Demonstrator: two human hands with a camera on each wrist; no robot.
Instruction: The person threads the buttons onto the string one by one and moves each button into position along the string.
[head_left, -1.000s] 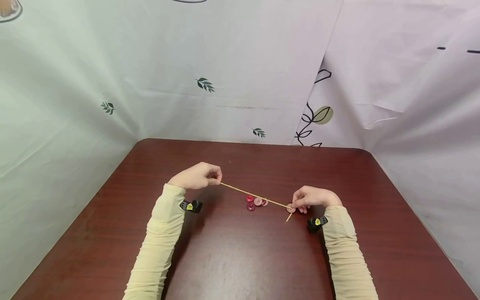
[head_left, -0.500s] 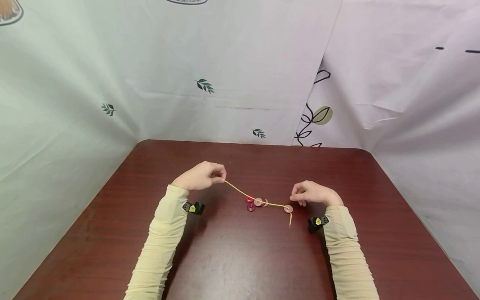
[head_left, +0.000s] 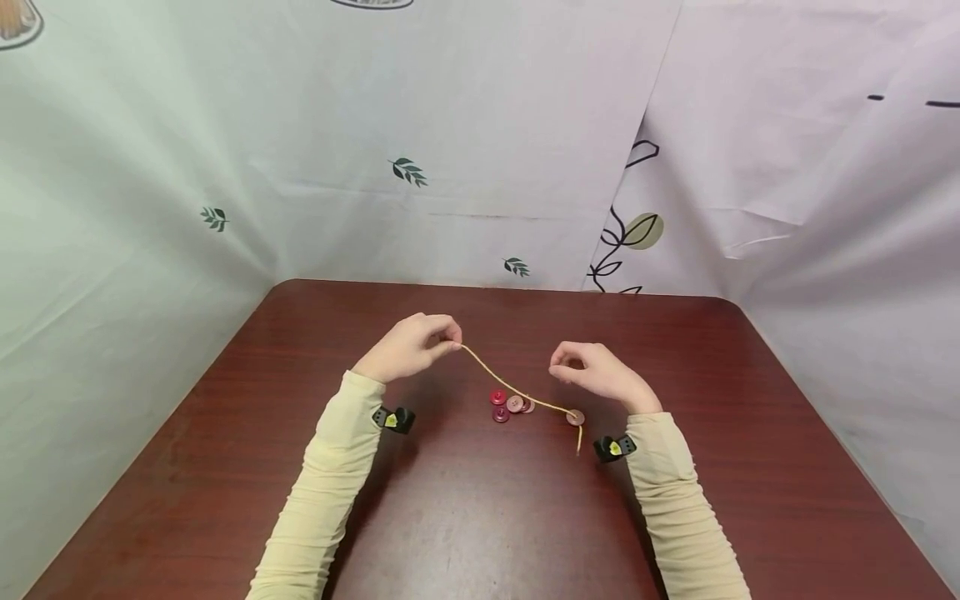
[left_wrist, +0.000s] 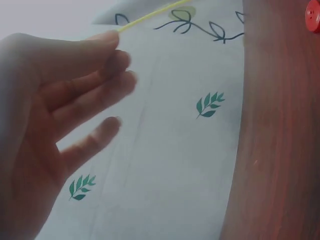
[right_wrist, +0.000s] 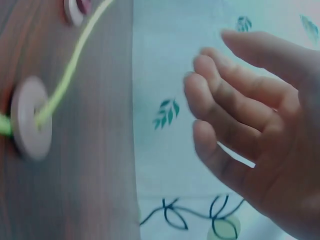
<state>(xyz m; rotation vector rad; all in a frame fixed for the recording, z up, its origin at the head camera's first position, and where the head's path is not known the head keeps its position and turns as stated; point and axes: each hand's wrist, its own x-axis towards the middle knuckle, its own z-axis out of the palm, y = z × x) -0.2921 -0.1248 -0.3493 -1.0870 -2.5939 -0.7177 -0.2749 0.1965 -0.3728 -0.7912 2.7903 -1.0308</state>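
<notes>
Head view: over the last second the right hand [head_left: 603,375] has let go of the threaded pink button [head_left: 572,420], which now lies on the surface [head_left: 465,517], and the yellow cord [right_wrist: 73,61], taut before, sags in a curve to the left of that button. The cord passes through it and a short tail trails on its near side, so the threading of this one looks done, leaving the right hand free. That hand hovers just beyond the threaded pink button, its fingers curved and holding nothing, with a narrow gap between thumb and index. The left hand [head_left: 411,346], raised well to the left of the button and farther back, pinches the cord between thumb and index, the remaining fingers spread apart. Left of the threaded pink button sit a red button [head_left: 498,397], a maroon button [head_left: 501,415] and a second pink button [head_left: 513,406]; more overlap there, too small to count surely.
</notes>
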